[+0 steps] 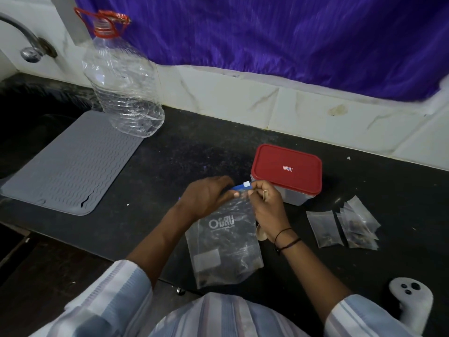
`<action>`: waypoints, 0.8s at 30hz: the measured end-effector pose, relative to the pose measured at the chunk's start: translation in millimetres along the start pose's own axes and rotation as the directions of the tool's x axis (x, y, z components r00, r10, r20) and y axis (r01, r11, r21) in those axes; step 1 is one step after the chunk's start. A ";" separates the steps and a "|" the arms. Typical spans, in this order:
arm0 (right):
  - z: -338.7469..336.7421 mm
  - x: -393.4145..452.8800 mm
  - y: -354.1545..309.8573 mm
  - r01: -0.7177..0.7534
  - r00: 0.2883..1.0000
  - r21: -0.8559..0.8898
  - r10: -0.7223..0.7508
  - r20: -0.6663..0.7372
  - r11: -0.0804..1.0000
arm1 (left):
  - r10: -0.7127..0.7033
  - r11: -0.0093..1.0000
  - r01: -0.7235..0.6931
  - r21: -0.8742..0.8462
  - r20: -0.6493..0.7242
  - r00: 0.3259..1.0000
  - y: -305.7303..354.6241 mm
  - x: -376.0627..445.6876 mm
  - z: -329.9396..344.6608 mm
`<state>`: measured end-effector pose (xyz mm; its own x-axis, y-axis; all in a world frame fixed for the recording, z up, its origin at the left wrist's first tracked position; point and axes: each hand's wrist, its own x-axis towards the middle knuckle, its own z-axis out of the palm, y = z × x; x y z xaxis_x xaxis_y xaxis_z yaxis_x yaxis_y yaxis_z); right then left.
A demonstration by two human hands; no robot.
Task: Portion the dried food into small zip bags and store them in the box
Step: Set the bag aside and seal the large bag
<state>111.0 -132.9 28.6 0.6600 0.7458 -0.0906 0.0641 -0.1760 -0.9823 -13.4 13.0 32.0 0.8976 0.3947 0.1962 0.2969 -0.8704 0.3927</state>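
A large clear zip bag (224, 249) with a blue slider strip lies on the black counter (194, 152), dark dried food at its bottom. My left hand (209, 198) pinches the bag's top edge on the left. My right hand (266, 205) grips the white slider on the blue strip and also holds a small wooden spoon (261, 233). Several small zip bags (345, 227) holding bits of dried food lie to the right. The box (286, 173), clear with a red lid closed on it, stands just behind my right hand.
A grey ribbed mat (70, 164) lies at the left beside a dark sink. An empty clear plastic bottle (124, 86) with a red handle stands at the back left. A white controller (413, 302) rests at the counter's front right. A purple curtain hangs above the tiled wall.
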 end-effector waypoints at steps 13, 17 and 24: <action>-3.2 -5.6 -1.1 0.087 0.995 -0.005 -0.087 -0.050 0.996 | 0.112 0.989 -0.118 -0.084 -0.078 0.991 0.4 -3.3 2.8; -4.4 -2.6 -0.7 0.135 0.990 -0.069 -0.137 -0.019 0.988 | 0.088 0.967 -0.096 -0.236 -0.045 0.995 10.6 0.8 -6.5; -1.3 -4.5 -6.1 0.163 0.987 -0.068 -0.163 0.008 0.984 | 0.057 0.852 -0.059 -0.520 -0.019 0.998 30.9 16.3 -12.8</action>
<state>108.6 -136.0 35.3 0.6350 0.7694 0.0692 0.2216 -0.0956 -0.9704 6.2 -3.7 58.8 0.9067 0.3497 0.2359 0.0305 -0.6121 0.7902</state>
